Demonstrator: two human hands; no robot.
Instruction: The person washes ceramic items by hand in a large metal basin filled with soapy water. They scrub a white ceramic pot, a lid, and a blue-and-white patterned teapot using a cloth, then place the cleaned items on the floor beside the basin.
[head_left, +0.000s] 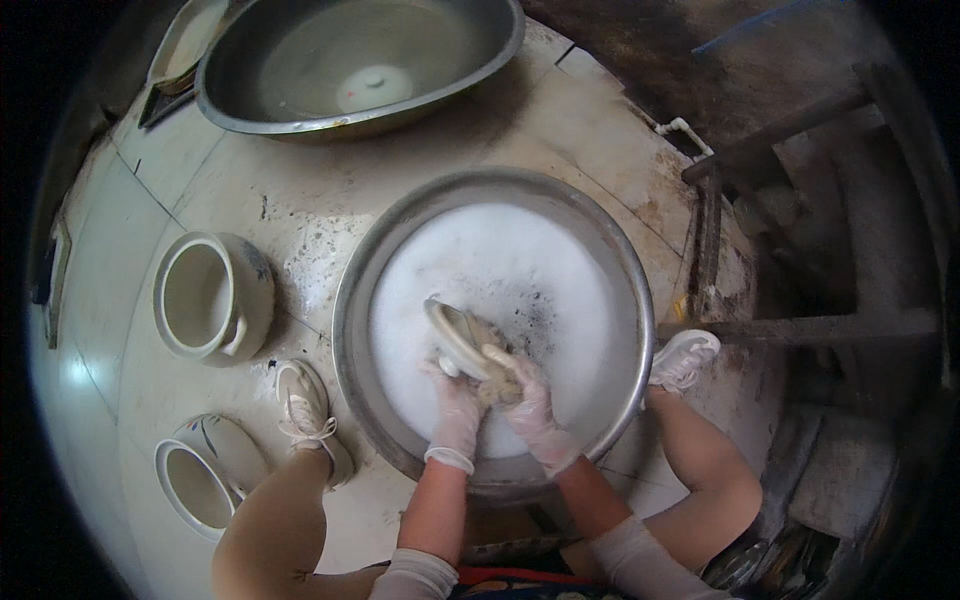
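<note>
A round metal basin (645, 330) filled with white suds stands between my feet. Above the suds, my left hand (457, 397), in a thin translucent glove, holds a ceramic lid (452, 339) with a small round knob, tilted on its edge. My right hand (534, 405), gloved the same way, is closed around a shaggy beige scrubbing cloth (499, 382) pressed against the lid's inner side. Dark specks lie on the suds to the right of the lid. Parts of the left fingers are hidden behind the lid.
A larger metal tub (360, 124) of water, with a white lid (375, 86) in it, stands at the top. Two ceramic pots (255, 300) (236, 450) lie on the tiled floor at left. A dark frame (825, 330) stands at right, near my shoe.
</note>
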